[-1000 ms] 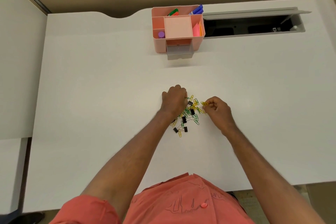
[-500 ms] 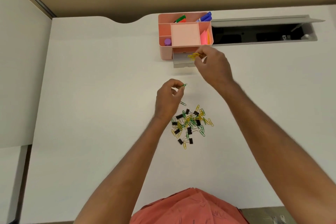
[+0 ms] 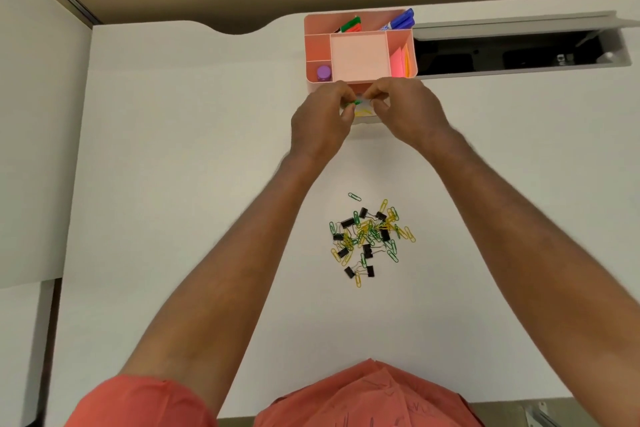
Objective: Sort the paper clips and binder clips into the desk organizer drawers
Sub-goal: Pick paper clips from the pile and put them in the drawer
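A pink desk organizer point(image 3: 317, 45) stands at the far middle of the white desk, its grey drawer point(image 3: 363, 118) pulled out toward me. Yellow paper clips point(image 3: 364, 111) lie in the drawer. My left hand point(image 3: 323, 121) is over the drawer's left side, fingers pinched on a green paper clip point(image 3: 351, 103). My right hand point(image 3: 405, 111) is over the drawer's right side, fingertips close together near the same clip; whether it holds anything is hidden. A pile of green and yellow paper clips and black binder clips point(image 3: 370, 236) lies on the desk nearer to me.
The organizer's top holds markers point(image 3: 398, 22), a purple cap point(image 3: 323, 73) and sticky notes point(image 3: 400, 61). An open grey cable tray point(image 3: 519, 48) sits to its right. One green clip point(image 3: 354, 197) lies apart above the pile. A white partition stands on the left.
My right hand carried yellow clips from the pile to the drawer and they now lie in it. My left hand lifted a green clip and moved it up to the drawer.
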